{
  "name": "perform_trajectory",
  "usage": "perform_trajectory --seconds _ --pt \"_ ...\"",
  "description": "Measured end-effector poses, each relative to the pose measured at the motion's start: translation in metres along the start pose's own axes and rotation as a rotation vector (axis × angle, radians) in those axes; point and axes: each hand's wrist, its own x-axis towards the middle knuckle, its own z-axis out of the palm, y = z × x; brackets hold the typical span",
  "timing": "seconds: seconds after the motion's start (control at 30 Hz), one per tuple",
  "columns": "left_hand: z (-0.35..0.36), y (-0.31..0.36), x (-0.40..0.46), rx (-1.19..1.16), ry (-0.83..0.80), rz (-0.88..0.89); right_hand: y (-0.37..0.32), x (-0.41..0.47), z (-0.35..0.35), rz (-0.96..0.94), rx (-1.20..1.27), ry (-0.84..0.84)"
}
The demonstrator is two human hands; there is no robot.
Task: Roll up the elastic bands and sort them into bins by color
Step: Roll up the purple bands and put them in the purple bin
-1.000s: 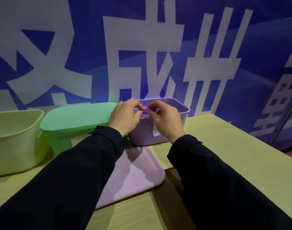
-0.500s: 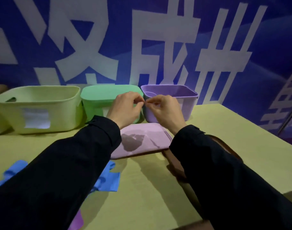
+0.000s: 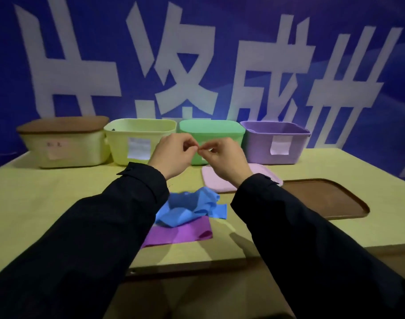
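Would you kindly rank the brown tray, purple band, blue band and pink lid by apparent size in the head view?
1. brown tray
2. purple band and blue band, too alike to rank, both partly hidden
3. pink lid, mostly hidden by the right hand

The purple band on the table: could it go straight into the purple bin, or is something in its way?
The blue band lies crumpled across the purple band. The purple bin stands open, its lid lying in front.

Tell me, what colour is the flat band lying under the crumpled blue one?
Purple flat elastic band, seen in the head view.
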Motion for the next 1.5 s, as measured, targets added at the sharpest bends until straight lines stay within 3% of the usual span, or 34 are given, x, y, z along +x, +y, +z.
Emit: perform_trajectory --seconds 0.2,0.37,0.47,0.53,0.63,0.73,0.8,0.87,1.03,1.13,1.23,1.5 --pt "-0.055 -0.041 -0.044 0.198 -0.129 -0.179 -0.032 -0.022 0.041 -0.043 0.058 -0.080" --pt "-0.094 -0.078 -0.083 0.637 -0.459 -0.498 -0.053 -0.037 0.070 -0.083 0.112 -0.195" --pt "-0.109 -0.086 -0.106 0.756 -0.641 -0.645 -0.063 -0.044 0.089 -0.127 0.129 -0.314" --pt "-0.120 -0.086 -0.113 0.773 -0.795 -0.710 -0.070 -0.045 0.099 -0.170 0.122 -0.343" --pt "-0.135 -0.089 -0.119 0.573 -0.912 -0.769 -0.077 -0.041 0.111 -0.179 0.153 -0.350" --pt "-0.138 -0.100 -0.121 0.593 -0.987 -0.596 -0.085 -0.036 0.120 -0.186 0.164 -0.354" --pt "-0.136 -0.105 -0.116 0.523 -0.908 -0.455 -0.086 -0.033 0.122 -0.180 0.183 -0.361" --pt "-0.139 -0.108 -0.103 0.296 -0.720 -0.351 -0.084 -0.030 0.122 -0.137 0.286 -0.368" --pt "-0.135 -0.077 -0.063 -0.420 -0.212 -0.179 -0.086 -0.027 0.098 -0.038 0.905 -0.342" --pt "-0.122 -0.054 -0.040 -0.594 -0.085 -0.108 -0.086 -0.025 0.075 -0.009 1.110 -0.306" --pt "-0.109 -0.039 -0.021 -0.664 -0.054 -0.057 -0.084 -0.015 0.052 -0.080 1.005 -0.206" --pt "-0.079 -0.004 0.005 -1.121 0.009 -0.083 -0.077 0.018 0.032 -0.141 0.790 0.047"
